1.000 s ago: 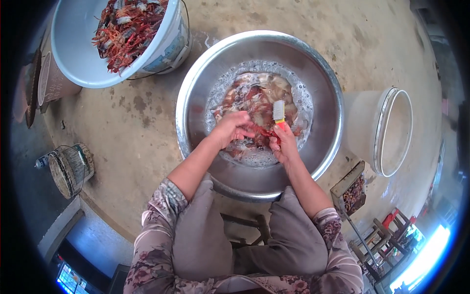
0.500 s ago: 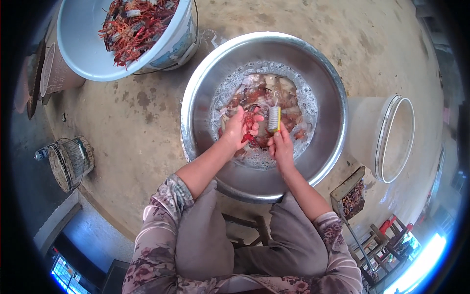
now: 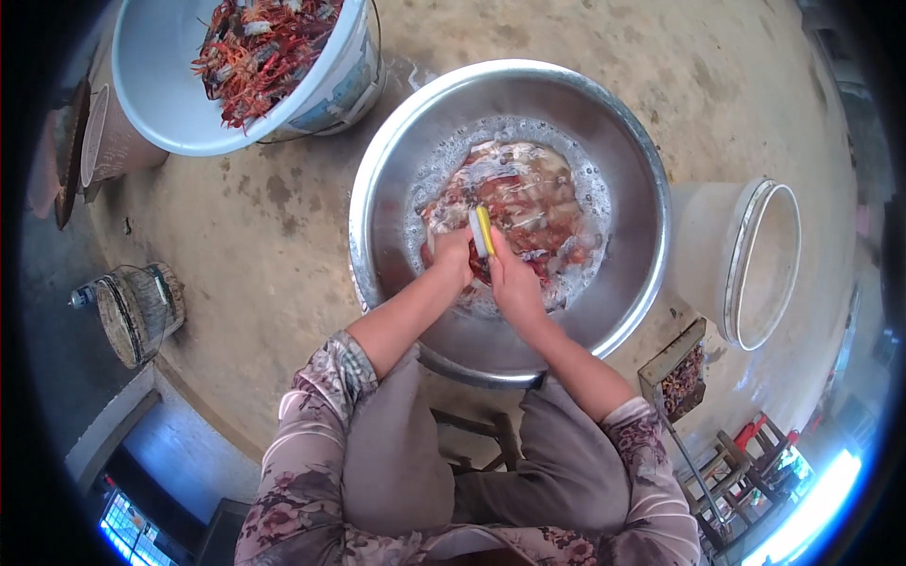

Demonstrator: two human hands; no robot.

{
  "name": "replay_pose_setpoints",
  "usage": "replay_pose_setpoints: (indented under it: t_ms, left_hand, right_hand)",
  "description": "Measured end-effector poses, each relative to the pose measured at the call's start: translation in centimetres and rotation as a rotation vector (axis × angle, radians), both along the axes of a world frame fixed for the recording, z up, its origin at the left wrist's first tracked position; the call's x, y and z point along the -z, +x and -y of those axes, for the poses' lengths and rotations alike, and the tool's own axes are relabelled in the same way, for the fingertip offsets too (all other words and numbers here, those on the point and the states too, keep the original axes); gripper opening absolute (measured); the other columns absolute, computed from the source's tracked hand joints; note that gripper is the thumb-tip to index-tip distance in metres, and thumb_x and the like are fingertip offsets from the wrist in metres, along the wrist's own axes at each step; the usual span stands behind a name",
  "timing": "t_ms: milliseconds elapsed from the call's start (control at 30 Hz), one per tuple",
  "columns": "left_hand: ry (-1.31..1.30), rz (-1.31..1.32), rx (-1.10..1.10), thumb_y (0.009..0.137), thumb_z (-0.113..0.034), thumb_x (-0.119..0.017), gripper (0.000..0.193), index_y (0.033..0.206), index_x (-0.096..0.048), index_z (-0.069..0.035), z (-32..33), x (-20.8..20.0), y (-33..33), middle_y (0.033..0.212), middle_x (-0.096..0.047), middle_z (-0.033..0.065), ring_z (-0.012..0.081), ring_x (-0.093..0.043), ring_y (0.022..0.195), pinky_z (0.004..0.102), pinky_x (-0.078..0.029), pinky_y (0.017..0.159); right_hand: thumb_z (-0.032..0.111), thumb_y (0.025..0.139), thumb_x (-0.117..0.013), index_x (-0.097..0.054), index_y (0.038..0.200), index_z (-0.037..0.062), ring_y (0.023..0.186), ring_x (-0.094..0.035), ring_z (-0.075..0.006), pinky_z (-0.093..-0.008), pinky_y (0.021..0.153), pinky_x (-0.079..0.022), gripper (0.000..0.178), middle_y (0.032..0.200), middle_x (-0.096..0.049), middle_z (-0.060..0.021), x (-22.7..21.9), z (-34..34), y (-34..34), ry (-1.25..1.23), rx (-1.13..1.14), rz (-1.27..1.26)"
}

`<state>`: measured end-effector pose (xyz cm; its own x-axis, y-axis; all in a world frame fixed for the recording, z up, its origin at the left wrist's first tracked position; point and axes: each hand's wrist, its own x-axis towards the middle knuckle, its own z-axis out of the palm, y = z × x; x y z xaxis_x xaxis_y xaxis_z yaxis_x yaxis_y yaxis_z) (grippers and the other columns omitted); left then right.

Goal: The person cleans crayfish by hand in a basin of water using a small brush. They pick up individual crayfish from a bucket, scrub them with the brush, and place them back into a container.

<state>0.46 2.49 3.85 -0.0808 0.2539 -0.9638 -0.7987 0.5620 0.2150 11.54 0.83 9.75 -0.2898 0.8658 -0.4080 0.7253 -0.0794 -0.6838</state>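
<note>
Brush (image 3: 482, 231) is swinging left, right hand (image 3: 514, 278) gripping it; left hand (image 3: 453, 257) seemingly clutching a mostly hidden crayfish (image 3: 480, 269). Guessing scrubbing's happening, next stroke's needing a steady hold.

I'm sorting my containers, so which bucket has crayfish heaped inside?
The light-blue bucket at upper left, red crayfish piled in it. No crayfish show in the whitish bucket right of the metal basin or the small grimy bucket at left.

yellow-and-white brush (image 3: 482, 232) — silver basin (image 3: 634, 226) — floral pinkish sleeves (image 3: 302, 443), greyish trousers (image 3: 392, 462)
</note>
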Motion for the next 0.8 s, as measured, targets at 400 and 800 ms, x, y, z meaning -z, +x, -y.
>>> replay_pose_setpoints:
  t_ms: [400,800]
  left_hand:
    - [-0.071,-0.078,-0.041,0.085,-0.012,-0.038,0.021,0.095,-0.053,0.0,0.8,0.0,-0.5,0.08,-0.057,0.0124,0.025,-0.058,0.068,0.0414,-0.049,0.058]
    - [0.091,0.173,0.146,0.088,-0.022,-0.04,0.023,0.082,-0.057,-0.007,1.1,1.5,-0.5,0.063,-0.052,0.0035,0.0162,-0.05,0.055,0.0321,-0.044,0.052]
  right_hand:
    - [0.013,0.084,-0.045,-0.039,0.125,0.0127,0.073,-0.057,-0.0363,-0.0399,0.062,-0.044,0.042,0.092,-0.056,-0.0235,-0.5,2.3,-0.2,0.014,-0.05,-0.084]
    - [0.016,0.086,-0.043,-0.038,0.125,0.0085,0.068,-0.058,-0.0357,-0.0387,0.06,-0.044,0.04,0.08,-0.056,-0.0246,0.7,-1.6,-0.7,-0.037,0.106,-0.028]
